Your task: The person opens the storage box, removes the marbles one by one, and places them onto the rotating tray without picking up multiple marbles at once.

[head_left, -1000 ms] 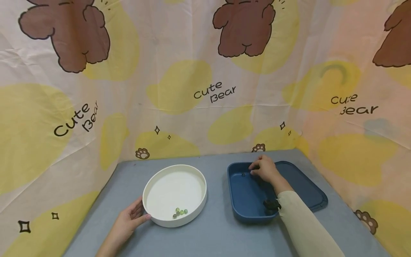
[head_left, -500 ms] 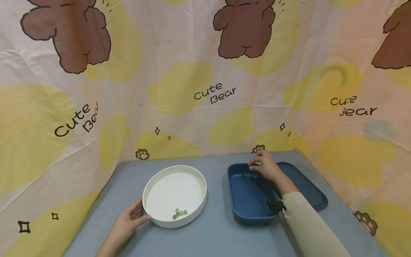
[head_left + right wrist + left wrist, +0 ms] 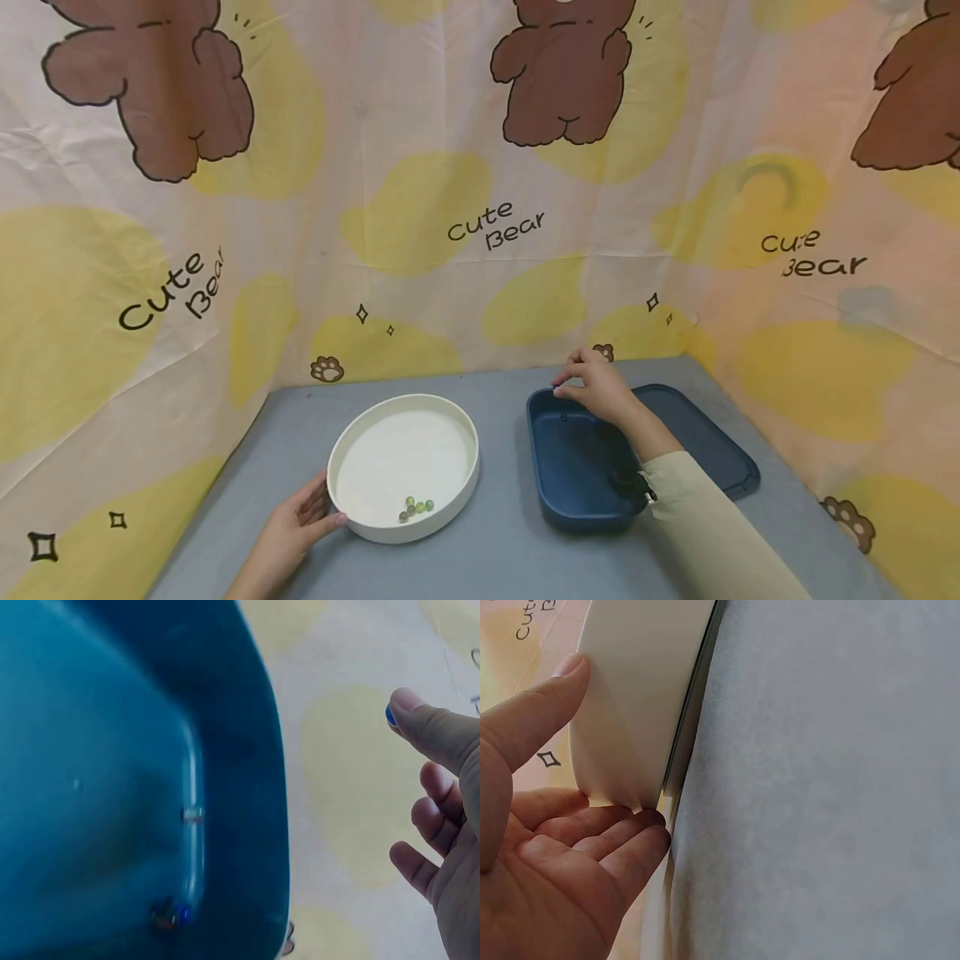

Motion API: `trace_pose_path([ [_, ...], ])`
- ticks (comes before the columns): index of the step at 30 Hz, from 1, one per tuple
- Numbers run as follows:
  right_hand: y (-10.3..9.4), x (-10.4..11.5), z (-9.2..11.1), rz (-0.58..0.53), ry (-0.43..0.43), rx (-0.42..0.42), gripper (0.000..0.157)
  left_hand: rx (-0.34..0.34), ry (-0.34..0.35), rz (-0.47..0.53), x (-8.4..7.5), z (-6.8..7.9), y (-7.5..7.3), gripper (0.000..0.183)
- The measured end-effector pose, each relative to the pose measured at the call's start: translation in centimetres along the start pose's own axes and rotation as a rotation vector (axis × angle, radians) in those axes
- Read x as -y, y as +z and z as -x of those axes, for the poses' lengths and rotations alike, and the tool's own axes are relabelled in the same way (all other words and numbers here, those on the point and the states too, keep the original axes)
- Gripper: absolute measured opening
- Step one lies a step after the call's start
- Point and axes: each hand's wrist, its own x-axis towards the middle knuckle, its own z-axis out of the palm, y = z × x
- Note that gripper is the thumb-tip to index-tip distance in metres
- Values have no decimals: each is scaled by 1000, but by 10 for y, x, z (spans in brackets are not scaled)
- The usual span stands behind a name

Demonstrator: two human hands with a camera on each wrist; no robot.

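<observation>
My left hand (image 3: 291, 529) rests against the left side of a round white tray (image 3: 341, 467), thumb at its rim. In the left wrist view the fingers (image 3: 634, 855) touch the tray's outer wall. Several greenish glass marbles (image 3: 420, 507) lie near the front of the tray. My right hand (image 3: 600, 392) is above the back edge of a deep blue box (image 3: 547, 508). Between thumb and index finger it pinches a small blue marble (image 3: 391, 715), mostly hidden by the thumb. Inside the box, small dark and blue marbles (image 3: 184, 913) lie near a corner.
A flat blue lid (image 3: 697, 433) lies right of the box, partly hidden by the right arm. A grey cloth covers the table (image 3: 480, 550). Behind hangs a printed bear curtain (image 3: 420, 292).
My right hand has lifted from inside the box to above its back edge and shifted left, pinching the marble. The left hand stays at the tray. The head view has shifted slightly.
</observation>
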Motion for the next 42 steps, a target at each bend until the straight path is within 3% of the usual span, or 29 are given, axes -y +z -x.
trace_pose_path([
  [8,16,35,-7,-79,-27,56,14,-1,-18,16,5,3,1,97],
  [26,66,112,-38,8,-225,26,10,2,32,38,6,2,-3,94],
  [35,102,162,-47,103,-260,140,12,-19,2,39,10,0,-5,93],
  [42,114,176,-54,122,-308,166,15,-7,-41,11,8,-4,1,95],
])
